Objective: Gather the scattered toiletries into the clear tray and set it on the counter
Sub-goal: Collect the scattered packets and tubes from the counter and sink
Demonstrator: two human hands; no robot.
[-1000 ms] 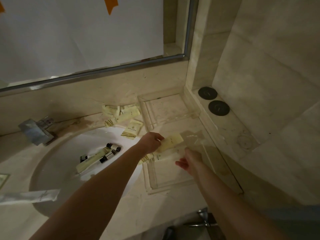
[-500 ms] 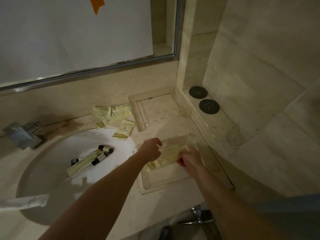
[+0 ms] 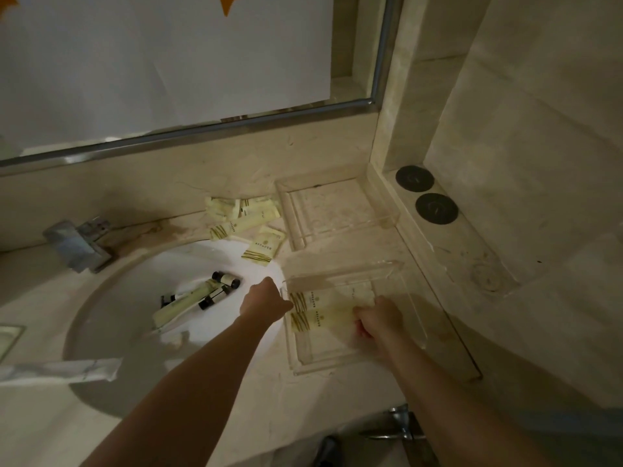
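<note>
Both hands [image 3: 266, 303] [image 3: 381, 323] at clear rectangular tray [image 3: 344, 274], flat yellow sachets [image 3: 320, 310] inside

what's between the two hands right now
In the head view, two pale yellow sachets lie in the clear tray between the left hand and right hand.

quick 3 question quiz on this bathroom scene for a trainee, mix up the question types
1. True or false: the small bottles lie in the sink.
2. Which hand is over the yellow packets in the near clear tray? A left hand B right hand
3. Fill in: the loose packets on the counter lie ___ the far tray.

Key
1. true
2. B, the right hand; the left hand is at the tray's left edge.
3. left of
</note>
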